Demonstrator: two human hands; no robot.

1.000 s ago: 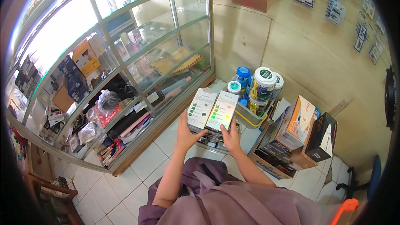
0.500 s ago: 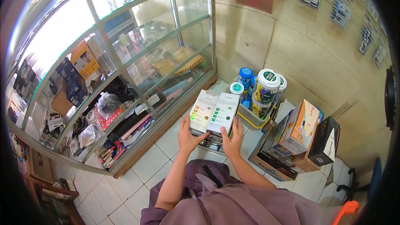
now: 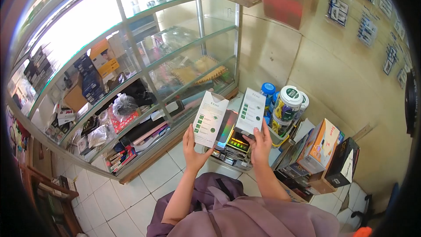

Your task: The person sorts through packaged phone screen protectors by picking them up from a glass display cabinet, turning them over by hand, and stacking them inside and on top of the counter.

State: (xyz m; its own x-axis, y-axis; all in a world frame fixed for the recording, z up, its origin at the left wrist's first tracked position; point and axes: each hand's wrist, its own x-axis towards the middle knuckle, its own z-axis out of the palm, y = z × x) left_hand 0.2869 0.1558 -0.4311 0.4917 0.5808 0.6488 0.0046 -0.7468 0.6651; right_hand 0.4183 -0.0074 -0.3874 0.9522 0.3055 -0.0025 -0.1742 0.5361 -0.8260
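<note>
One white box (image 3: 210, 118) is in the left hand (image 3: 196, 156) and a second box (image 3: 251, 112) is in the right hand (image 3: 260, 147), both in front of the person's body and over the packs (image 3: 239, 144). The left grip is only as wide as its box, thumb by the near right corner and fingers along the left side; this leaves nearly all the print uncovered. The right thumb lies on the near end of its box while the fingers sit at the side and underneath, which likely steadies it from below. The two stand apart, faces up and toward the head, perhaps so that neither hides the other; the gap bares the packs. Whether the far ends rest on anything, I cannot tell. Beyond the right hand, jars (image 3: 289, 98) stand in a tub (image 3: 277, 138), whose walls probably keep them together. To the right, an orange box (image 3: 322, 137) and a black box (image 3: 342, 162) lean close in a carton (image 3: 323, 183), which seems to stop them tipping.
</note>
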